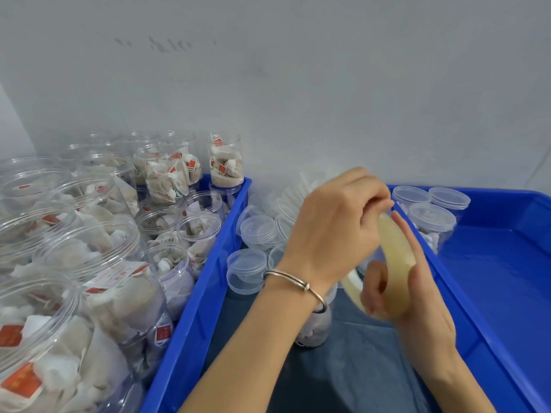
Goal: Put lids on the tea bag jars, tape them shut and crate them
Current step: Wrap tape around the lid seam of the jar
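Observation:
My right hand (417, 296) grips a yellowish roll of clear tape (393, 251), fingers along its outer face and thumb through its core. My left hand (337, 222), with a metal bangle on the wrist, pinches at the top of the roll where the tape end lies. Below my left wrist a tea bag jar (316, 326) stands on the dark table, mostly hidden. Several loose clear lids (256, 229) lie between the two crates. Three lidded jars (430, 222) stand in the right blue crate (507, 281).
The left blue crate (205, 287) is packed with several open jars of tea bags (113, 275), some stacked. A grey wall rises close behind. Dark table surface (343, 371) shows between the crates.

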{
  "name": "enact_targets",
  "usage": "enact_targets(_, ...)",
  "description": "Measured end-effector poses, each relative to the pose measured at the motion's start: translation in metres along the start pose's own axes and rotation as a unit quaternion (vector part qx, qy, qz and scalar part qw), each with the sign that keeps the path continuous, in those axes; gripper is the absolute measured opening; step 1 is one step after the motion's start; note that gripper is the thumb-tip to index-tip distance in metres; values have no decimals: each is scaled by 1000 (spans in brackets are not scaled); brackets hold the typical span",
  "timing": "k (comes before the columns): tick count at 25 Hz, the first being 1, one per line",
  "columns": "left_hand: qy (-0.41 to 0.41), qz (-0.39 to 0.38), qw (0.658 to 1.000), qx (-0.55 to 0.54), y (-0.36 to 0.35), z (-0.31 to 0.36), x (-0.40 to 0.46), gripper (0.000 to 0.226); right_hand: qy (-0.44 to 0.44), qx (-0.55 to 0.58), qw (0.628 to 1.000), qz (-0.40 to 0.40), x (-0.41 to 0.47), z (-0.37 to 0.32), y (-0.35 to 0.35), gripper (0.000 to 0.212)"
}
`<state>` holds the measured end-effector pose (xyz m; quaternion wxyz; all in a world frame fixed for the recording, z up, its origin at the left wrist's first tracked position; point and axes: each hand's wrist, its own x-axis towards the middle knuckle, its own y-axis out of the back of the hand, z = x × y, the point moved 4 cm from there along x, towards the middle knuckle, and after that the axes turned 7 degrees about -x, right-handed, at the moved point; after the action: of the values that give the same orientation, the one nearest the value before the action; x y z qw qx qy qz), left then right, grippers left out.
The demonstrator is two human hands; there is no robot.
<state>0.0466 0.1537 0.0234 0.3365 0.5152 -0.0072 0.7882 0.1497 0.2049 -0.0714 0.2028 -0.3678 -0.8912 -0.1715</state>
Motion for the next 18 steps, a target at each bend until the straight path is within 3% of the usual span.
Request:
enact_targets(2,-41,45,998,-1,18,6,1,9,29,-153,988,22,7,0,12,56)
enact_targets(4,-38,108,993,-14,41,-7,-17,9,22,-357,933,40,10,-2,24,57)
enact_targets(7,155,211,958,-113,57,-52,-86,11,49,-537,842,7,-5,-6,29,53)
enact_targets(9,307,279,881,-228,40,-79,-147,10,58,-574,815,-58,-16,-3,22,50)
enact_targets(12,394,349,802,-283,14,-102,-204,15,103,-612,778,-96,-24,12,13,45)
enact_targets(18,403,357,779,-320,4,-121,-208,17,87,-633,761,-110,-15,27,11,44)
